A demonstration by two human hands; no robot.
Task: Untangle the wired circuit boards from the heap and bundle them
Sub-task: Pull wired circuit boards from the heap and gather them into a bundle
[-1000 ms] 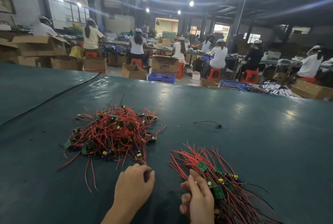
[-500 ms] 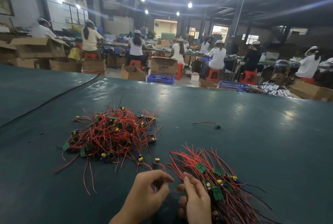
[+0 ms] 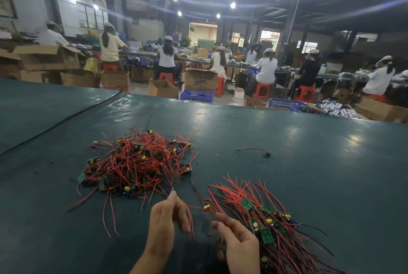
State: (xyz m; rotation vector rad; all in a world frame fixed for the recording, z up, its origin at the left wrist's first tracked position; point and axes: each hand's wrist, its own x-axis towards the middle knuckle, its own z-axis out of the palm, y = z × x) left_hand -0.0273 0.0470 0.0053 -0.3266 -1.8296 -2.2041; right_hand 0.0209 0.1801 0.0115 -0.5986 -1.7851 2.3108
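Note:
A tangled heap of red-wired circuit boards (image 3: 136,163) lies on the dark green table (image 3: 320,185), left of centre. A sorted bundle of wired boards (image 3: 269,220) lies at the near right, its red wires fanned out. My left hand (image 3: 165,220) hovers between the two piles, fingertips pinched on the red wire of one board. That wire runs right to a yellow part (image 3: 207,207) at the bundle's edge. My right hand (image 3: 239,245) lies on the bundle's near left side, lower fingers curled on its wires, thumb and index finger apart.
One stray red wire with a black part (image 3: 257,151) lies alone further back at centre right. A second green table (image 3: 33,108) adjoins on the left across a seam. Beyond the far edge sit several workers, cardboard boxes (image 3: 199,79) and blue crates.
My left hand has risen from the table in front of the heap and drawn one wired board out toward the bundle. My right hand stays at the bundle, fingers looser.

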